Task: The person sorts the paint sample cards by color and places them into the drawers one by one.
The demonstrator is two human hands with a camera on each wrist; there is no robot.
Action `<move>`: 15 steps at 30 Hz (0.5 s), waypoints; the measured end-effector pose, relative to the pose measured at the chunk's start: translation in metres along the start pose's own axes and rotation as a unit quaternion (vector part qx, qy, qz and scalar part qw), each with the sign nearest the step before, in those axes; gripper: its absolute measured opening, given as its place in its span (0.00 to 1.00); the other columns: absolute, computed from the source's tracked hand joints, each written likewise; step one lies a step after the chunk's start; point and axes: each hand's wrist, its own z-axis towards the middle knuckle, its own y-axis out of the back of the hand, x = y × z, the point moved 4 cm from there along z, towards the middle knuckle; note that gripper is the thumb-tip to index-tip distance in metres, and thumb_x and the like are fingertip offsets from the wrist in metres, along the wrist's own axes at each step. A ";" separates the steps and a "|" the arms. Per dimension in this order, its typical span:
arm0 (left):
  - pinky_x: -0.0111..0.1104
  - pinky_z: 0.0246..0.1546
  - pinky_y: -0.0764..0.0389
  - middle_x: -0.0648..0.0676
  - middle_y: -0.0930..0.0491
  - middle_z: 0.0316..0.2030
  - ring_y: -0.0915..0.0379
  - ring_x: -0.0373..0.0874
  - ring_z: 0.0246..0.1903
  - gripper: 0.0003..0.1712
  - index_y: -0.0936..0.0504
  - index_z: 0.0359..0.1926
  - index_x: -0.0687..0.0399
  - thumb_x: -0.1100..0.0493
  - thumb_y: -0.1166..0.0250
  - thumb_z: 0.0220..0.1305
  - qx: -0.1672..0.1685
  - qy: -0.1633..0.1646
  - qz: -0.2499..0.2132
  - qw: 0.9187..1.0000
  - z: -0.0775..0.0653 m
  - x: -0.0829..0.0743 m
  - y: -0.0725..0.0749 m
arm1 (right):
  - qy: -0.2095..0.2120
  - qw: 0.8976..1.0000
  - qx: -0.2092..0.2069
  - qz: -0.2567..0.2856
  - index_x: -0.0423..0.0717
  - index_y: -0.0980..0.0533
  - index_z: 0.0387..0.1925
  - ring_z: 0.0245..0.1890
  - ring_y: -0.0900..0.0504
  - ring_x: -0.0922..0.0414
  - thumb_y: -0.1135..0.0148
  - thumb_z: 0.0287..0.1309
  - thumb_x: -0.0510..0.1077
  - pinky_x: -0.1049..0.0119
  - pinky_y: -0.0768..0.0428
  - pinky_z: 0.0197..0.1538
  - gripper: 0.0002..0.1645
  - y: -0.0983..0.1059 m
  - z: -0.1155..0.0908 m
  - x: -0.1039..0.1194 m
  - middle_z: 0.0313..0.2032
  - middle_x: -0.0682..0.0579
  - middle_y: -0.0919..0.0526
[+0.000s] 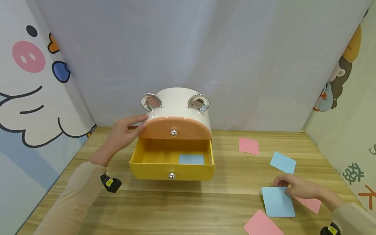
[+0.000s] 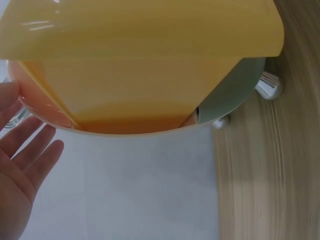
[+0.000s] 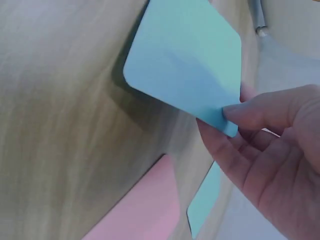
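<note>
In the head view my right hand (image 1: 304, 187) pinches a light blue square card (image 1: 277, 202) by its edge. The right wrist view shows the thumb on top of this card (image 3: 185, 60) and the fingers beneath, with the card raised off the table. My left hand (image 1: 123, 133) rests at the left side of a white drawer box (image 1: 177, 101), its fingers fairly straight. The box has an orange upper drawer (image 1: 160, 128), closed, and a yellow lower drawer (image 1: 147, 171), pulled out. One blue card (image 1: 191, 159) lies inside the yellow drawer.
On the wooden table (image 1: 229, 195) lie pink cards (image 1: 249, 146), one (image 1: 262, 224) near the front and another (image 1: 311, 204) partly under the right hand. A second loose blue card (image 1: 283, 162) lies behind that hand. Curtain-like cloth (image 1: 249, 65) stands behind.
</note>
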 end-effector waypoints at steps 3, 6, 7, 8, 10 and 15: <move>0.45 0.40 0.20 0.62 0.25 0.51 0.28 0.57 0.50 0.18 0.24 0.53 0.64 0.65 0.41 0.61 0.003 0.001 0.003 1.000 0.000 0.000 0.000 | 0.003 0.999 0.011 0.031 0.32 0.26 0.38 0.36 0.26 0.65 0.54 0.43 0.19 0.73 0.24 0.35 0.20 0.008 0.002 0.004 0.37 0.50 0.22; 0.46 0.40 0.20 0.62 0.25 0.51 0.28 0.57 0.50 0.19 0.24 0.53 0.64 0.64 0.41 0.61 0.006 0.002 0.003 1.000 0.000 0.000 -0.001 | -0.003 0.999 0.014 0.050 0.30 0.26 0.40 0.37 0.25 0.66 0.53 0.49 0.21 0.72 0.23 0.35 0.16 0.018 0.008 0.011 0.39 0.50 0.21; 0.46 0.40 0.20 0.63 0.25 0.51 0.28 0.58 0.50 0.19 0.24 0.53 0.64 0.64 0.41 0.61 0.006 0.003 0.003 1.000 0.000 0.000 -0.001 | -0.006 0.999 0.012 0.048 0.29 0.26 0.41 0.37 0.25 0.66 0.52 0.50 0.22 0.72 0.23 0.35 0.15 0.021 0.010 0.014 0.39 0.50 0.21; 0.46 0.40 0.20 0.63 0.25 0.51 0.28 0.58 0.50 0.19 0.24 0.53 0.64 0.64 0.41 0.61 0.007 0.004 0.003 1.000 0.000 0.001 -0.001 | -0.017 0.999 0.011 0.051 0.28 0.27 0.42 0.38 0.25 0.66 0.51 0.52 0.24 0.71 0.22 0.34 0.14 0.025 0.013 0.018 0.40 0.49 0.21; 0.47 0.41 0.20 0.63 0.25 0.51 0.28 0.58 0.50 0.19 0.24 0.53 0.64 0.64 0.41 0.61 0.007 0.007 0.003 1.000 0.000 0.001 -0.001 | -0.046 0.997 0.007 0.054 0.28 0.27 0.44 0.39 0.25 0.67 0.50 0.55 0.27 0.70 0.21 0.35 0.14 0.034 0.019 0.025 0.42 0.48 0.21; 0.47 0.41 0.21 0.62 0.25 0.52 0.28 0.57 0.50 0.19 0.24 0.54 0.63 0.63 0.41 0.62 0.010 0.010 0.008 1.000 -0.001 0.002 0.000 | -0.101 0.993 -0.014 0.062 0.28 0.30 0.50 0.41 0.25 0.67 0.49 0.59 0.32 0.67 0.20 0.38 0.18 0.055 0.038 0.050 0.48 0.41 0.24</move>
